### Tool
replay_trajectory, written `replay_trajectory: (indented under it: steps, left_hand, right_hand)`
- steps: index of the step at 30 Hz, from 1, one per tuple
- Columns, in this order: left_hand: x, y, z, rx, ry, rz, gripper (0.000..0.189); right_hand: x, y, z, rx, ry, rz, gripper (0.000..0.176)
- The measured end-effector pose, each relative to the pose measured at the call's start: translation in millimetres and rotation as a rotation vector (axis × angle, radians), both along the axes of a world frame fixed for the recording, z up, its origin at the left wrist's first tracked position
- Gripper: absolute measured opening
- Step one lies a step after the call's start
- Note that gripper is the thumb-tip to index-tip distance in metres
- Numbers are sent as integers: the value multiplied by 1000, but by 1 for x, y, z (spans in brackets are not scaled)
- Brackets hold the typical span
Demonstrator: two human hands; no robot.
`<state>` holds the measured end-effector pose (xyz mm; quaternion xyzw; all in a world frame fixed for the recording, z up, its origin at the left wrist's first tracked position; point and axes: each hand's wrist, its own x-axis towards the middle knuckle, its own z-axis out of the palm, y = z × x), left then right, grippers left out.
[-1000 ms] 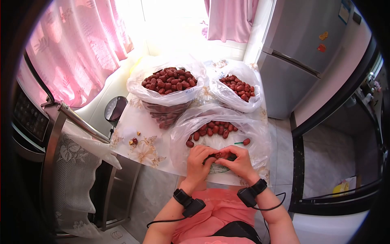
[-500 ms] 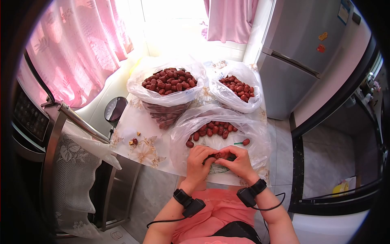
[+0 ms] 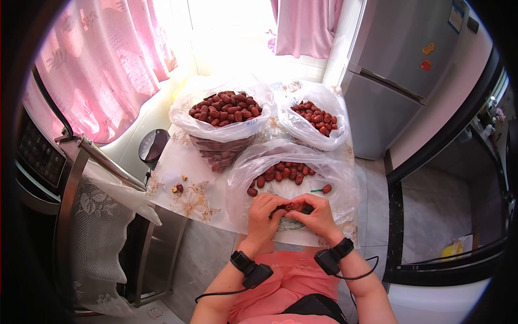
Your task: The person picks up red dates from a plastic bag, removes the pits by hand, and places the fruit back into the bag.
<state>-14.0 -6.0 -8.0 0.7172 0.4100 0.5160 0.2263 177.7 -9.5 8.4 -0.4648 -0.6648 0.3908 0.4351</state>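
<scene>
My left hand (image 3: pixel 263 217) and my right hand (image 3: pixel 318 217) meet at the near edge of the table, fingertips closed on a red date (image 3: pixel 292 207) that they mostly cover. A dark shape shows behind the right fingers; I cannot make out what it is. Just beyond the hands, an opened clear plastic bag (image 3: pixel 337 167) lies wide, with a row of red dates (image 3: pixel 286 171) inside. One separate date (image 3: pixel 326 188) rests to the right, beside a small green strip (image 3: pixel 315 190).
A large plastic bag heaped with dates (image 3: pixel 224 108) stands at the back left, a smaller bag of dates (image 3: pixel 318 117) at the back right. Date scraps (image 3: pixel 178 187) lie on the flowered tablecloth (image 3: pixel 189 202). A fridge (image 3: pixel 380 102) stands right, a steel appliance (image 3: pixel 156 254) left.
</scene>
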Motion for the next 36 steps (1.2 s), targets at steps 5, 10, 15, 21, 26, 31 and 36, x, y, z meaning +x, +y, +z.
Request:
replay_trajectory:
  steps: [5,10,15,21,26,31,36]
  left_hand:
    - [0,0,-1,-3,-5,-5,27]
    - [0,1,-1,-2,-9,-6,25]
    - [0,1,-4,-9,-56,4,26]
    - [0,-2,2,-45,-4,14,28]
    - [-2,-1,-1,-25,-47,-58,31]
    - [-2,-1,1,-43,-42,-37,27]
    - [-1,0,1,-48,-37,-20,27]
  right_hand:
    - [0,0,0,-18,16,0,30]
    - [0,-1,3,2,-19,6,30]
    - [0,-1,4,12,-2,33,32]
    - [1,-1,8,36,-1,58,31]
    - [2,2,3,89,45,99,33]
    - [2,0,0,-38,93,84,31]
    - [2,1,0,-10,86,84,28]
